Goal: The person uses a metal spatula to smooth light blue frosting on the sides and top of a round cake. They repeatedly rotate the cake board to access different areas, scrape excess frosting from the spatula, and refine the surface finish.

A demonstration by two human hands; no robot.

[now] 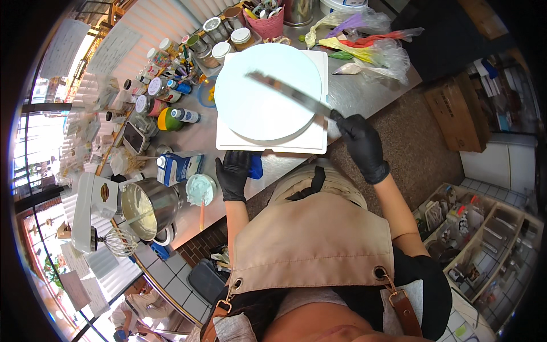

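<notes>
A round cake (267, 92) with smooth pale blue frosting stands on a white square board (273, 147). In my black-gloved right hand (361, 145), beyond the board's right side, is a long icing spatula (295, 94). Its blurred blade slants over the cake's top; whether it touches the frosting is unclear. My left hand (234, 175), also gloved in black, lies at the board's near edge, its fingertips hidden beneath. A blue cloth or wrapper (255, 166) is beside it. What those fingers touch under the board cannot be seen.
Left of my left hand are a bowl of blue cream (201, 190), a carton (179, 168) and a stand mixer (98, 209) with a steel bowl (149, 207). Jars (160, 89) crowd the back left. Piping bags (372, 47) lie at the back right. Another person (136, 314) is beyond the window.
</notes>
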